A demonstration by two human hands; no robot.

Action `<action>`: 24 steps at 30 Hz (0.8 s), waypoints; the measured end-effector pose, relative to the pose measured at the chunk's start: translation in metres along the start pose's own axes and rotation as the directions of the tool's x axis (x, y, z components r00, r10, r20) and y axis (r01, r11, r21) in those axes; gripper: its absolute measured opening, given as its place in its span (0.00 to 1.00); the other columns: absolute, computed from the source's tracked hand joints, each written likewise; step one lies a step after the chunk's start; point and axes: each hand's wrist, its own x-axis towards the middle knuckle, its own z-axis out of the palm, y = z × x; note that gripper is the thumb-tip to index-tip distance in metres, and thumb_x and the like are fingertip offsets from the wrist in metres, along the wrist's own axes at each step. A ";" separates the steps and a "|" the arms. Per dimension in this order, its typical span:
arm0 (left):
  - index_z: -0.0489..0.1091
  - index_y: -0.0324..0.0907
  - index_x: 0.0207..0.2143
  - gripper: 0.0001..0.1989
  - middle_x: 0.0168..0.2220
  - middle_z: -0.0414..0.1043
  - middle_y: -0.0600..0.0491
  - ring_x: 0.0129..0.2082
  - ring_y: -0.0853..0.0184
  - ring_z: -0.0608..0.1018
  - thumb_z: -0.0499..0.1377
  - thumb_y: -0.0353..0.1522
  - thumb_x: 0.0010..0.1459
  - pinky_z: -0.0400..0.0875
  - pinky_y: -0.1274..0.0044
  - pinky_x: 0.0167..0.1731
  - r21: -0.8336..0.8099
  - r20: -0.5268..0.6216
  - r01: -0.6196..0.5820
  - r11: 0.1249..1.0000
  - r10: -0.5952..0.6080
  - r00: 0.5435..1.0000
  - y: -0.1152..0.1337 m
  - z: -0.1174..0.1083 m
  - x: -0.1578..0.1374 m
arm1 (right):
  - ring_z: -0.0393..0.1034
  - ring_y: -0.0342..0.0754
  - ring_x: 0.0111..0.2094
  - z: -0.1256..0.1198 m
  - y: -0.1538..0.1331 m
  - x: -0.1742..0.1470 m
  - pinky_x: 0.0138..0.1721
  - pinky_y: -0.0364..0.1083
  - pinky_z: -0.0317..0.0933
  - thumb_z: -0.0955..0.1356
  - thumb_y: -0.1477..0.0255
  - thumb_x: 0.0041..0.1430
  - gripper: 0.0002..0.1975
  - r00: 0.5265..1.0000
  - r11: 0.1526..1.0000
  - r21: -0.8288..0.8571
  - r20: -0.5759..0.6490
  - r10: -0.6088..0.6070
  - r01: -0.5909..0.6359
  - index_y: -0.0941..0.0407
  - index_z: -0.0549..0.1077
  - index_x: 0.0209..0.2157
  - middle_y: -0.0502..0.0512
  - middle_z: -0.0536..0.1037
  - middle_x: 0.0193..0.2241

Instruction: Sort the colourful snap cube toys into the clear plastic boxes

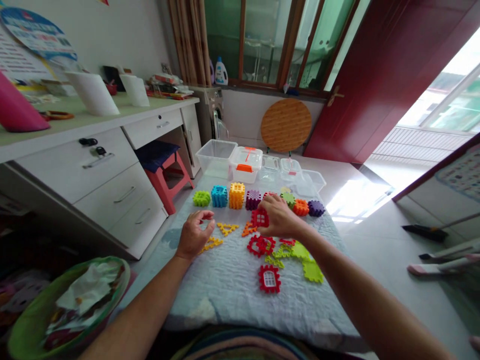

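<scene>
In our right hand (pixel 277 216) we pinch a red, square, notch-edged plastic window piece (pixel 259 218) between thumb and fingers, just in front of the row of coloured stacks and above the pale blue, cloth-covered table (pixel 225 290). Our left hand (pixel 197 232) hovers near two yellow triangular plastic frames (pixel 227 228), its fingers curled and the thumb apart from them, with a gap between. Near our right hand we see an orange triangular plastic piece (pixel 248 230); closer to us lie a red notched plastic piece with a white window grid (pixel 269 279) and flat lime-green plastic pieces (pixel 312 271).
</scene>
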 end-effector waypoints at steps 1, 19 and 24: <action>0.71 0.42 0.38 0.11 0.37 0.76 0.50 0.39 0.61 0.77 0.56 0.37 0.55 0.72 0.70 0.39 -0.001 0.006 0.001 1.000 -0.001 1.000 0.000 0.000 0.000 | 0.60 0.57 0.44 -0.008 0.018 0.005 0.47 0.53 0.56 0.72 0.59 0.45 0.20 0.999 0.999 -0.017 -0.021 0.040 -0.040 0.56 0.72 0.38 0.58 0.71 0.40; 0.72 0.43 0.40 0.12 0.37 0.76 0.51 0.38 0.61 0.78 0.58 0.37 0.54 0.72 0.71 0.40 -0.033 0.063 0.023 0.999 -0.021 0.998 -0.010 0.003 -0.002 | 0.63 0.60 0.47 0.002 0.092 0.052 0.46 0.53 0.56 0.72 0.59 0.46 0.23 0.965 0.955 -0.230 0.138 0.224 -0.189 0.57 0.74 0.42 0.63 0.73 0.45; 0.71 0.43 0.40 0.12 0.37 0.76 0.51 0.39 0.61 0.78 0.58 0.37 0.54 0.72 0.70 0.40 -0.029 0.072 0.030 0.999 -0.028 0.997 -0.009 0.002 -0.002 | 0.63 0.60 0.47 0.004 0.091 0.055 0.43 0.51 0.57 0.73 0.58 0.44 0.28 0.956 0.951 -0.245 0.176 0.233 -0.187 0.57 0.72 0.46 0.63 0.75 0.45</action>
